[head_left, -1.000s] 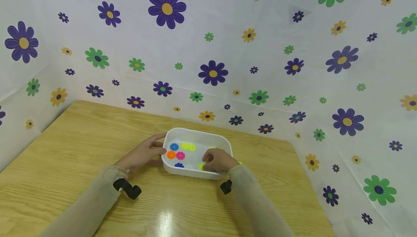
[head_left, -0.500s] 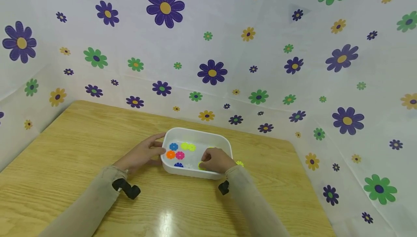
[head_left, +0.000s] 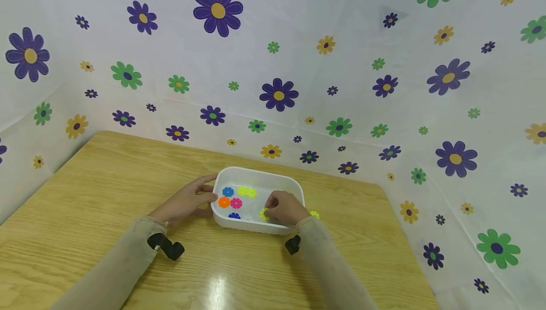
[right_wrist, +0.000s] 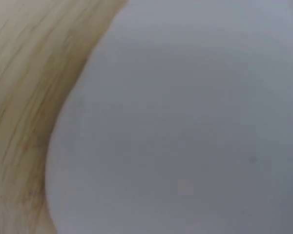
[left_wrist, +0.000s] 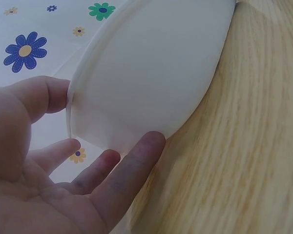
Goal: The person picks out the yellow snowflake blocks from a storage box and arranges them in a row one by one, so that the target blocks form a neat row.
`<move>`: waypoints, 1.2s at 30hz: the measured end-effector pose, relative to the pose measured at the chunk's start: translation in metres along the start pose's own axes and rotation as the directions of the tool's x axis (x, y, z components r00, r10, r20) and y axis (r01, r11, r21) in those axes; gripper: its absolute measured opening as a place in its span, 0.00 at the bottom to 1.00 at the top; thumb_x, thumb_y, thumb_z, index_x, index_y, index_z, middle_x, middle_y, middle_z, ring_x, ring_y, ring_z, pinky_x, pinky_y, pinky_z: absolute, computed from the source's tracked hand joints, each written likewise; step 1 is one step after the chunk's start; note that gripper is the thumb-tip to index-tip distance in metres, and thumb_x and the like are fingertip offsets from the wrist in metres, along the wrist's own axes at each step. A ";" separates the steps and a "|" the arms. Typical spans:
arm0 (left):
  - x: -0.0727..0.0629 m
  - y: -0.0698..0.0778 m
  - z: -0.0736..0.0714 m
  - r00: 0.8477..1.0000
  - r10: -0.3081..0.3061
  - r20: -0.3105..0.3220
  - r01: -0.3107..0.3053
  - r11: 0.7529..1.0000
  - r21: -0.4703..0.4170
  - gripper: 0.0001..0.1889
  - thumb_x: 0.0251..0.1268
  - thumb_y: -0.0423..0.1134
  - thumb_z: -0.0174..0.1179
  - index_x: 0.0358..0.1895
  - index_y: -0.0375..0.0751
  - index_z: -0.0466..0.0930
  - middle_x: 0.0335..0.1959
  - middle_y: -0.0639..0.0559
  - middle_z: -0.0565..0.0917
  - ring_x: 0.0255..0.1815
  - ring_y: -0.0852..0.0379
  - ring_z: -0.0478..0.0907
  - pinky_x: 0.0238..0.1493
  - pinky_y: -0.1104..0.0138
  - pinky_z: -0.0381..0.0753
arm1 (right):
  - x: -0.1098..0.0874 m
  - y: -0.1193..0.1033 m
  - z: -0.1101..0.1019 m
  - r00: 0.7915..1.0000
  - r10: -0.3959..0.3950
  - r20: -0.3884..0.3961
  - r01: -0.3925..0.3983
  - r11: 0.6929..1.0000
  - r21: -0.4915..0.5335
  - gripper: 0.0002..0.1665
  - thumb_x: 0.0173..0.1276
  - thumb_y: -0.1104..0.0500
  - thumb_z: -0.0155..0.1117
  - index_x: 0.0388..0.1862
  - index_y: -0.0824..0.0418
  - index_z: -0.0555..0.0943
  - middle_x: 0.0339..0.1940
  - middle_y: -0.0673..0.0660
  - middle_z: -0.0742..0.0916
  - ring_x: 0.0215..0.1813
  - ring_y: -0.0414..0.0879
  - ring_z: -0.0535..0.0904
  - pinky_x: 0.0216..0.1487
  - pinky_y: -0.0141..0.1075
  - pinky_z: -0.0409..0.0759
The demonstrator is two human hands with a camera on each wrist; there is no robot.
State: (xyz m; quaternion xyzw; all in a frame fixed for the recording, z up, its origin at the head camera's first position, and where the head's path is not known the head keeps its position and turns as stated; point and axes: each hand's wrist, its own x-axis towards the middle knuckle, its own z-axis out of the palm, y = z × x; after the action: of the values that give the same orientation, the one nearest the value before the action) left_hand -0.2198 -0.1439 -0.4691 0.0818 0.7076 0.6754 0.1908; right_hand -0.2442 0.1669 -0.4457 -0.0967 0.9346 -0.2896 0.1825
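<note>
A white plastic tub (head_left: pixel 243 225) stands on the wooden table with several flower-shaped plastic discs in it. My left hand (head_left: pixel 185 202) holds the tub's left end, its thumb at the rim and its other fingers against the outer wall, as the left wrist view shows. Inside the tub, my right hand (head_left: pixel 286 208) has curled fingers and pinches a yellow flower disc (head_left: pixel 263 214) near the front wall. Left of it lie a blue disc (head_left: pixel 228 191), an orange disc (head_left: pixel 223 202), a pink disc (head_left: pixel 236 203), a dark blue disc (head_left: pixel 234 215) and yellow discs (head_left: pixel 247 191).
Just right of the tub, a yellow disc (head_left: pixel 314 214) lies on the table (head_left: pixel 128 172). A white flower-printed sheet (head_left: pixel 239 63) hangs behind and at both sides. The right wrist view holds mostly the tub's pale outer wall (right_wrist: pixel 176 122), without the hand.
The right hand's fingers have shifted slightly; the yellow disc at its fingertips shows more fully now. Another yellow disc behind this hand is now hidden. The left hand and tub stay put.
</note>
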 end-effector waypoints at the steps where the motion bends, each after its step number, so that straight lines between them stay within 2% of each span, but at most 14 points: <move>1: 0.000 0.000 0.000 1.000 -0.004 -0.005 0.004 1.000 -0.002 0.36 0.77 0.38 0.58 0.83 0.49 0.55 0.68 0.30 0.69 0.58 0.41 0.80 0.55 0.49 0.87 | 0.001 0.001 -0.001 1.000 0.006 0.005 -0.006 1.000 0.018 0.08 0.65 0.58 0.75 0.36 0.56 0.82 0.33 0.51 0.85 0.35 0.44 0.79 0.37 0.35 0.80; 4: 0.000 0.000 0.001 1.000 -0.017 -0.013 0.017 1.000 -0.004 0.36 0.77 0.37 0.58 0.83 0.50 0.56 0.68 0.31 0.69 0.58 0.40 0.80 0.55 0.49 0.87 | 0.003 0.002 -0.003 1.000 0.006 0.020 -0.008 0.996 0.088 0.06 0.67 0.59 0.74 0.36 0.58 0.84 0.32 0.52 0.86 0.32 0.44 0.80 0.35 0.33 0.82; 8: 0.001 0.000 0.003 1.000 -0.024 -0.013 0.024 1.000 -0.011 0.35 0.77 0.37 0.58 0.83 0.50 0.56 0.68 0.32 0.69 0.59 0.40 0.79 0.55 0.50 0.87 | 0.002 0.003 -0.008 1.000 0.015 0.010 -0.017 0.981 0.192 0.05 0.69 0.59 0.73 0.38 0.61 0.86 0.33 0.53 0.88 0.34 0.44 0.83 0.40 0.35 0.86; 12: 0.001 0.000 0.004 1.000 -0.015 -0.001 0.015 1.000 -0.010 0.36 0.77 0.37 0.58 0.83 0.49 0.55 0.68 0.31 0.68 0.59 0.39 0.79 0.55 0.49 0.87 | -0.001 0.001 -0.012 0.999 0.038 -0.007 -0.034 0.952 0.303 0.06 0.70 0.60 0.72 0.40 0.63 0.86 0.36 0.55 0.88 0.36 0.45 0.86 0.44 0.38 0.89; 16: 0.002 0.000 0.005 1.000 -0.019 -0.001 0.019 1.000 -0.007 0.35 0.77 0.37 0.58 0.83 0.49 0.55 0.68 0.31 0.69 0.59 0.39 0.79 0.55 0.49 0.87 | -0.004 0.000 -0.016 0.999 0.026 -0.039 -0.010 0.929 0.370 0.07 0.72 0.60 0.70 0.43 0.63 0.85 0.38 0.56 0.88 0.37 0.45 0.86 0.47 0.39 0.89; 19: 0.002 0.000 0.005 0.999 -0.031 -0.012 0.031 0.999 -0.010 0.35 0.77 0.36 0.58 0.83 0.50 0.56 0.67 0.32 0.69 0.59 0.40 0.79 0.54 0.50 0.88 | -0.010 -0.003 -0.021 0.994 -0.006 -0.108 0.045 0.934 0.355 0.06 0.73 0.59 0.69 0.43 0.62 0.84 0.38 0.55 0.88 0.37 0.46 0.86 0.48 0.41 0.89; 22: 0.002 -0.001 0.004 1.000 -0.028 -0.014 0.027 1.000 -0.011 0.35 0.77 0.36 0.57 0.83 0.50 0.56 0.68 0.32 0.69 0.58 0.40 0.79 0.54 0.50 0.88 | -0.016 -0.007 -0.030 0.980 -0.037 -0.194 0.101 0.937 0.333 0.05 0.73 0.59 0.69 0.43 0.60 0.83 0.38 0.55 0.88 0.37 0.46 0.86 0.50 0.47 0.89; 25: 0.002 -0.002 0.002 0.999 -0.026 -0.021 0.026 1.000 -0.013 0.35 0.77 0.36 0.58 0.83 0.50 0.56 0.68 0.32 0.69 0.58 0.40 0.79 0.54 0.50 0.87 | -0.021 -0.008 -0.040 0.969 -0.036 -0.246 0.119 0.935 0.333 0.05 0.73 0.59 0.69 0.43 0.59 0.83 0.39 0.55 0.87 0.38 0.47 0.85 0.53 0.52 0.87; 28: 0.003 -0.002 0.001 1.000 -0.018 -0.017 0.018 1.000 -0.011 0.35 0.77 0.36 0.58 0.83 0.50 0.56 0.68 0.32 0.69 0.58 0.40 0.79 0.54 0.50 0.87 | -0.023 -0.004 -0.050 0.969 -0.006 -0.248 0.099 0.926 0.365 0.06 0.73 0.59 0.68 0.45 0.60 0.83 0.41 0.56 0.87 0.40 0.48 0.86 0.57 0.53 0.86; 36: 0.003 -0.002 0.001 0.999 -0.023 -0.024 0.023 1.000 -0.001 0.35 0.78 0.36 0.58 0.83 0.50 0.55 0.68 0.32 0.70 0.58 0.40 0.80 0.55 0.50 0.87 | -0.036 0.015 -0.075 0.977 0.018 -0.212 0.068 0.918 0.390 0.10 0.76 0.58 0.65 0.50 0.62 0.80 0.47 0.58 0.85 0.49 0.53 0.85 0.56 0.42 0.87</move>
State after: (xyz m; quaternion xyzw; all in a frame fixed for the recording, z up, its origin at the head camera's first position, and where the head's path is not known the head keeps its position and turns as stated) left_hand -0.2223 -0.1422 -0.4716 0.0653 0.7104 0.6745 0.1900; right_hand -0.2426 0.2273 -0.3863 -0.0386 0.8697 -0.4829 0.0943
